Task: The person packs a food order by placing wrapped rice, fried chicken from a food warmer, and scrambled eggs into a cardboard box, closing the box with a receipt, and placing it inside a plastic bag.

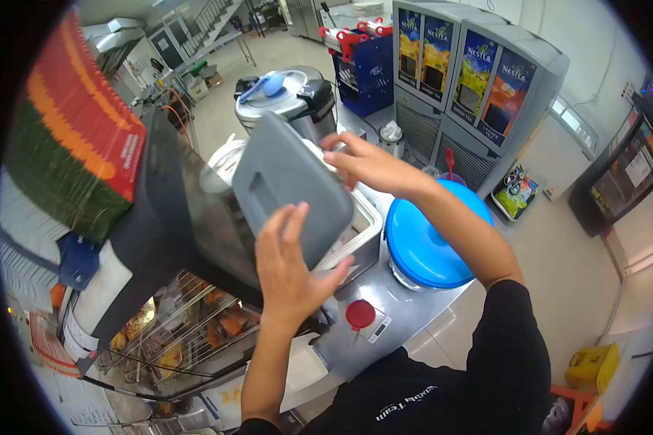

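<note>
A grey rectangular lid (pixel 290 192) is tilted up above a white-rimmed container (pixel 370 230). My right hand (pixel 359 165) is at the lid's upper right edge, with its fingers curled and their tips partly behind the edge. Near the lid's lower edge is my left hand (pixel 290 272), its fingers and thumb spread apart; whether it touches the lid is unclear. Beside the container stands a tub with a blue lid (pixel 432 232), partly behind my right forearm. A red scoop (pixel 360 314) rests on a small scale (pixel 379 330) on the metal counter (pixel 413 319).
A warming cabinet with food on racks (pixel 189 330) is at the left. Beyond the container stands a round cooker (pixel 283 98) with a blue ladle (pixel 272 85) on top. Drink dispensers (pixel 471 80) and a blue rack (pixel 366 76) are at the back.
</note>
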`<state>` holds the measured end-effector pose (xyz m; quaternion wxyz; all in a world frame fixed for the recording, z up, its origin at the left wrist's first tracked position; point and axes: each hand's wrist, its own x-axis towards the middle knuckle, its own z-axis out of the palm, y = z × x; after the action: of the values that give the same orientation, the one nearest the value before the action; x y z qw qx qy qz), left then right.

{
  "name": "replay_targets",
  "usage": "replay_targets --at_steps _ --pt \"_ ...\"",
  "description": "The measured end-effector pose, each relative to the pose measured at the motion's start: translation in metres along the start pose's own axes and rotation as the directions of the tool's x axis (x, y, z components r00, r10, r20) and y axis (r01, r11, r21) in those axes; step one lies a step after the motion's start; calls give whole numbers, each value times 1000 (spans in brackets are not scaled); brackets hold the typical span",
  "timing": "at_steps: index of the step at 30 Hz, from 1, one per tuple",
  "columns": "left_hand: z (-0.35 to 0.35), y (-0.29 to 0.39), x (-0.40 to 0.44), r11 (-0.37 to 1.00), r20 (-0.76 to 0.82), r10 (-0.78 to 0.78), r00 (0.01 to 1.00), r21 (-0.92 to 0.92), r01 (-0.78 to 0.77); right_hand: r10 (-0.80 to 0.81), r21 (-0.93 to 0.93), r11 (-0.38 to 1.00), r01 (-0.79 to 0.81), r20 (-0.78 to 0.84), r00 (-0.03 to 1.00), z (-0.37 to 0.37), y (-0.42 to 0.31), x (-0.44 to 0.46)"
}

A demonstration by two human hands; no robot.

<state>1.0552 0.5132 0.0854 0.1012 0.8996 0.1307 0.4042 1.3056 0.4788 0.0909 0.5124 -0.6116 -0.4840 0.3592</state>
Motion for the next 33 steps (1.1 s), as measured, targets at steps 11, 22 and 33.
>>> replay_targets --at_steps 11,22,33 --pt "-8 -31 -17 961 -213 56 976 275 4 274 -695 518 499 687 673 77 127 168" --pt "-32 -44 -34 939 -224 -8 975 333 84 499 -572 237 785 765 407 184 240 175" --pt "-37 -49 -40 959 -208 -23 978 271 80 369 -568 764 306 773 516 136 186 208"
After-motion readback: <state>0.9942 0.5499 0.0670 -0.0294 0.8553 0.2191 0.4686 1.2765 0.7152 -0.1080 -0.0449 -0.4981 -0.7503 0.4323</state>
